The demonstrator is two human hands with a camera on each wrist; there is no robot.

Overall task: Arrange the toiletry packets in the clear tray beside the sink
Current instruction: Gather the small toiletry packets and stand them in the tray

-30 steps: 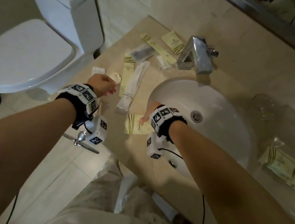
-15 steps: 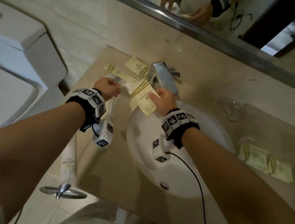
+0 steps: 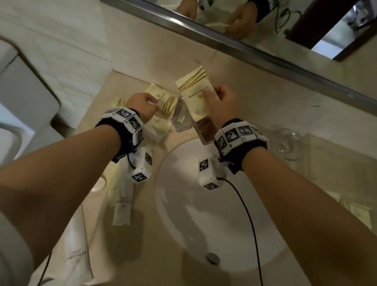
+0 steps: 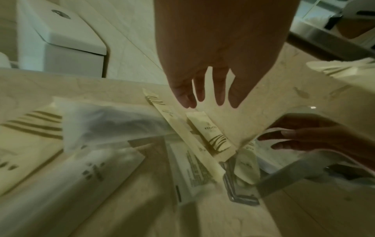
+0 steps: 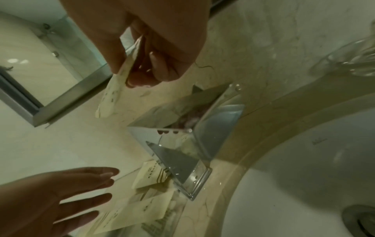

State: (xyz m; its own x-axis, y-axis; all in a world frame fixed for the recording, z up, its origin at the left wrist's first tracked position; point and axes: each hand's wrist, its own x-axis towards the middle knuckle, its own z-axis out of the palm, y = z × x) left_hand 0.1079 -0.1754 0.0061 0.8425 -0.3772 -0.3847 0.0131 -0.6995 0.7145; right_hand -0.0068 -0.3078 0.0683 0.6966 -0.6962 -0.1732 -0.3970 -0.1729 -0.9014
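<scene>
My right hand (image 3: 220, 104) pinches a cream packet with gold stripes (image 3: 194, 91) between thumb and fingers and holds it in the air above the chrome faucet (image 3: 183, 120). The same held packet (image 5: 113, 94) hangs edge-on in the right wrist view. My left hand (image 3: 142, 106) hovers over the loose packets behind the sink's left side, fingers (image 4: 202, 93) straight and holding nothing. Below it lie a small striped packet (image 4: 211, 133) and a translucent one (image 4: 113, 125). The clear tray (image 3: 349, 177) sits right of the sink with packets (image 3: 356, 211) in it.
The white basin (image 3: 210, 205) fills the middle of the counter. Long white packets (image 3: 123, 201) lie along its left side. A drinking glass (image 3: 287, 143) stands at the back right. A mirror (image 3: 223, 4) hangs above, and a toilet (image 3: 10, 97) is to the left.
My right hand has lifted the striped packet from the front of the counter to above the faucet. My left hand has moved back to the packets by the faucet. The head view has tilted up.
</scene>
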